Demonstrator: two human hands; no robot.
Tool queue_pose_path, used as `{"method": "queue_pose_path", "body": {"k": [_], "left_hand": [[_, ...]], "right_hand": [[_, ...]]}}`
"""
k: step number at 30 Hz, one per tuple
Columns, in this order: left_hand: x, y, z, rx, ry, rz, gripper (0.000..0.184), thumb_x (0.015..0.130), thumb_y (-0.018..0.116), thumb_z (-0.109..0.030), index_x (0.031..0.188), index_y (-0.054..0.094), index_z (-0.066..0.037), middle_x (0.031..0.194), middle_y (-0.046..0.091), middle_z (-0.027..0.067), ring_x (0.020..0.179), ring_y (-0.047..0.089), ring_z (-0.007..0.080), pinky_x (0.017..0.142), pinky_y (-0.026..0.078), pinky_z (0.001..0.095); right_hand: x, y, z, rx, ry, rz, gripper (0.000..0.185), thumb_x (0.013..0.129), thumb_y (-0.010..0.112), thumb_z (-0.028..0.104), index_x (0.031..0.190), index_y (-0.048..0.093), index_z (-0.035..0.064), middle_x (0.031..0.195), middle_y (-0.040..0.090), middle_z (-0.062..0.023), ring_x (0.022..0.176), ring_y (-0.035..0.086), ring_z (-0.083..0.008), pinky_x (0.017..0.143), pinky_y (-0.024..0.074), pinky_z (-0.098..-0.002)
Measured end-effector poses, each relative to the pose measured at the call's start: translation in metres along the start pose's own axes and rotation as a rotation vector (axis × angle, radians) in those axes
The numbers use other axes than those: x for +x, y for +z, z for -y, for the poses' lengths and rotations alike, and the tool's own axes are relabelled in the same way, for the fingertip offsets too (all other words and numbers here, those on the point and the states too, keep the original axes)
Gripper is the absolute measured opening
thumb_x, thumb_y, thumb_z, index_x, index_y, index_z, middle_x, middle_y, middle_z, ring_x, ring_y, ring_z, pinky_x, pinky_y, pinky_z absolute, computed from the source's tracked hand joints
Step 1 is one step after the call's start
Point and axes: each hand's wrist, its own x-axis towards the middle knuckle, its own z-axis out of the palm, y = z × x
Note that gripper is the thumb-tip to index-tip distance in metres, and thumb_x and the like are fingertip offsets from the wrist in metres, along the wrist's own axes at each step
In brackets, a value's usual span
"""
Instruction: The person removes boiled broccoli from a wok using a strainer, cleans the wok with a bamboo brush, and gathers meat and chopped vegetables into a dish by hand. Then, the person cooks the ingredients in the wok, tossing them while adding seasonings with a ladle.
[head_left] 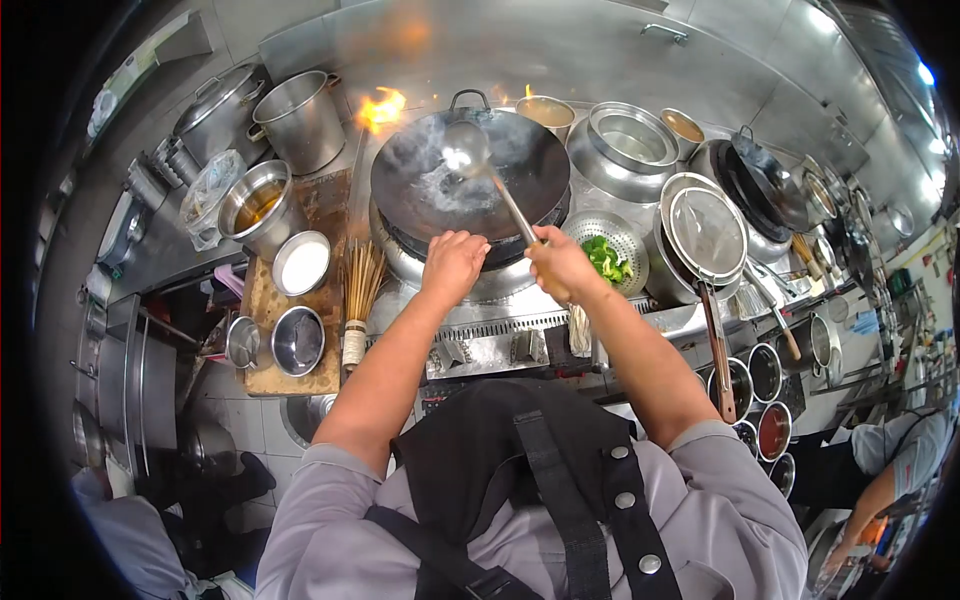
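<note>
One ladle (468, 155) is in the right hand (566, 265), held far back, likely away from heat; the left hand (455, 266) meets the wok (535, 165), grip unclear.

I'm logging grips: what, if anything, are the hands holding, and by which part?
The right hand holds the ladle by its wooden handle. The left hand is at the near rim of the wok; any grip there is unclear.
</note>
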Motion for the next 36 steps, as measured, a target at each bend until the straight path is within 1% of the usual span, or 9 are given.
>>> {"method": "queue_pose_path", "body": {"k": [2,4,8,10,14,18,26,34,36], "left_hand": [[-0.001,-0.001,0.001,0.002,-0.021,0.034,0.018,0.094,0.062,-0.026,0.093,0.071,-0.011,0.086,0.064,0.007,0.089,0.059,0.0297,0.082,0.043,0.0444],[0.0,0.001,0.005,-0.003,-0.002,0.014,0.018,0.094,0.063,-0.026,0.097,0.073,-0.011,0.086,0.065,0.0064,0.088,0.059,0.03,0.08,0.043,0.0437],[-0.002,0.002,0.005,-0.016,-0.003,-0.007,0.018,0.093,0.064,-0.027,0.096,0.072,-0.011,0.086,0.065,0.0065,0.088,0.06,0.0302,0.08,0.043,0.0441],[0.001,0.0,0.007,0.018,0.013,0.065,0.018,0.093,0.064,-0.027,0.096,0.072,-0.011,0.086,0.065,0.0066,0.086,0.06,0.0304,0.08,0.044,0.0441],[0.001,-0.009,0.01,-0.001,0.023,0.027,0.017,0.094,0.063,-0.027,0.096,0.073,-0.013,0.084,0.063,0.0062,0.089,0.059,0.0285,0.083,0.043,0.0438],[-0.003,-0.006,0.014,-0.043,0.028,0.004,0.016,0.093,0.064,-0.026,0.095,0.073,-0.013,0.083,0.063,0.0066,0.086,0.059,0.0293,0.08,0.043,0.044],[-0.007,-0.013,0.012,-0.062,0.056,0.019,0.015,0.091,0.066,-0.025,0.092,0.073,-0.012,0.081,0.064,0.0073,0.082,0.059,0.0308,0.077,0.044,0.0444],[-0.007,-0.013,0.016,-0.114,0.064,-0.066,0.013,0.09,0.066,-0.023,0.085,0.069,-0.011,0.079,0.061,0.0054,0.082,0.057,0.0307,0.076,0.042,0.0462],[-0.006,-0.009,0.018,-0.101,0.04,-0.06,0.013,0.09,0.066,-0.023,0.091,0.071,-0.011,0.081,0.06,0.0049,0.083,0.056,0.03,0.078,0.042,0.0459]], "right_hand": [[-0.012,0.019,-0.015,-0.688,-0.177,-0.267,0.053,0.09,0.063,0.008,0.14,0.044,0.0086,0.074,0.06,-0.0069,0.053,0.057,-0.0175,0.044,0.0478,-0.0323],[-0.045,0.03,-0.023,-0.659,-0.138,-0.282,0.054,0.091,0.061,0.007,0.141,0.042,0.0078,0.076,0.06,-0.0081,0.053,0.056,-0.0173,0.044,0.0475,-0.0321],[-0.023,0.003,-0.007,0.159,0.086,0.03,0.055,0.093,0.062,0.006,0.143,0.04,0.0096,0.071,0.058,-0.0043,0.054,0.058,-0.0164,0.045,0.0481,-0.0339],[0.003,0.008,-0.012,0.095,0.074,0.064,0.053,0.093,0.061,0.007,0.142,0.041,0.0081,0.072,0.059,-0.0061,0.054,0.058,-0.0173,0.047,0.0482,-0.0351],[-0.018,0.031,-0.031,-0.734,-0.241,-0.246,0.055,0.088,0.061,0.007,0.14,0.044,0.0059,0.074,0.06,-0.008,0.056,0.059,-0.0198,0.05,0.0507,-0.0351],[-0.043,0.013,-0.022,-0.1,0.085,-0.038,0.057,0.088,0.062,0.009,0.142,0.043,0.0066,0.075,0.061,-0.0074,0.052,0.057,-0.0193,0.046,0.0498,-0.0333],[-0.034,0.016,-0.014,-0.58,-0.13,-0.34,0.053,0.088,0.063,0.008,0.138,0.045,0.0028,0.078,0.059,-0.0093,0.054,0.058,-0.0181,0.047,0.0504,-0.0338],[-0.032,0.018,-0.008,0.234,0.052,0.005,0.043,0.091,0.062,0.008,0.131,0.047,0.0079,0.072,0.058,-0.0064,0.051,0.055,-0.0151,0.041,0.0451,-0.0302],[-0.017,0.039,-0.014,0.138,0.013,-0.084,0.047,0.09,0.061,0.008,0.134,0.046,0.0057,0.075,0.061,-0.0093,0.052,0.058,-0.0181,0.042,0.0459,-0.033]]}}
